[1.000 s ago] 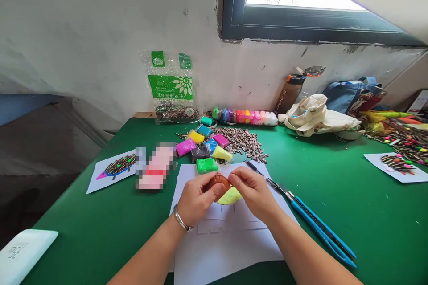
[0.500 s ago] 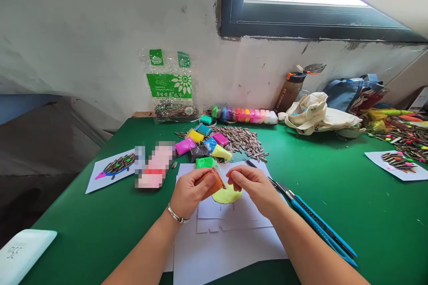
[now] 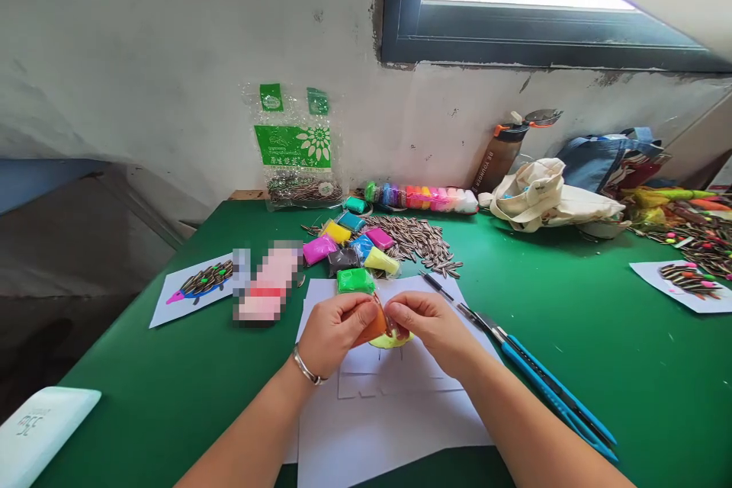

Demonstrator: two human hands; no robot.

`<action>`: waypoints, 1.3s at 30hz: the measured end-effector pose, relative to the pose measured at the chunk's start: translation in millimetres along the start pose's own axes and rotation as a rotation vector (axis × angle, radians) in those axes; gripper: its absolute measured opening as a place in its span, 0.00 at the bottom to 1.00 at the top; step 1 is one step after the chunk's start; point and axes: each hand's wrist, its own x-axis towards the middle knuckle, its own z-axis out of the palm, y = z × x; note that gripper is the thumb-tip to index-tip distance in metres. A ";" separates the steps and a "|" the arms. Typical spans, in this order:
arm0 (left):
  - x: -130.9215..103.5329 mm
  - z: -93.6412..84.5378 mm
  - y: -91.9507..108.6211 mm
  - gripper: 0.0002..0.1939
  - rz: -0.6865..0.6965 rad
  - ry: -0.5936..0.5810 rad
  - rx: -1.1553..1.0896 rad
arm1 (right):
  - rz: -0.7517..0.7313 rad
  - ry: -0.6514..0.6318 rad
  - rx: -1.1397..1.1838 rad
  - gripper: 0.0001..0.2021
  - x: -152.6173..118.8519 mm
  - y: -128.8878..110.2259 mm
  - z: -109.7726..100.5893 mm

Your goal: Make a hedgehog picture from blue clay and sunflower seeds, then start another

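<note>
An orange clay packet (image 3: 373, 329) is pinched in my left hand (image 3: 336, 332), which has a silver bracelet at its wrist. Close against it, my right hand (image 3: 433, 326) has its thumb and fingers closed on the packet's clear edge. Both hands are over white paper (image 3: 389, 427). Below the fingers, a yellow clay shape (image 3: 394, 341) with drawn legs shows in part on the paper; the hands cover the rest. Just beyond the hands lies a bright green clay packet (image 3: 353, 280).
Sunflower seeds (image 3: 420, 239) and several colored packets lie behind the paper. A black pen (image 3: 438, 287) and blue-handled tool (image 3: 560, 393) lie right. A seed-decorated card (image 3: 197, 286) is left; a bottle (image 3: 499, 156) and cloth bag (image 3: 543, 197) stand at the back.
My right hand has moved left to the orange packet and now grips its edge. The packet has turned slightly between the hands, and the view has shifted a little.
</note>
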 end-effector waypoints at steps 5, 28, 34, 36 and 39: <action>0.9 -0.3 -2.9 0.15 0.000 -0.009 0.044 | 0.049 -0.058 0.005 0.10 1.5 1.6 -3.4; -9.2 7.1 -5.5 0.31 0.343 -0.084 0.297 | 0.028 -0.102 0.255 0.16 -4.8 6.6 6.1; -8.1 5.8 -2.9 0.31 0.337 -0.060 0.290 | 0.075 -0.151 0.432 0.16 -4.6 5.4 6.9; -7.7 6.0 -1.1 0.31 0.336 -0.059 0.297 | 0.079 -0.161 0.430 0.16 -4.6 4.8 6.7; -7.8 6.1 0.8 0.31 0.341 -0.049 0.305 | 0.067 -0.177 0.446 0.17 -4.6 4.0 6.7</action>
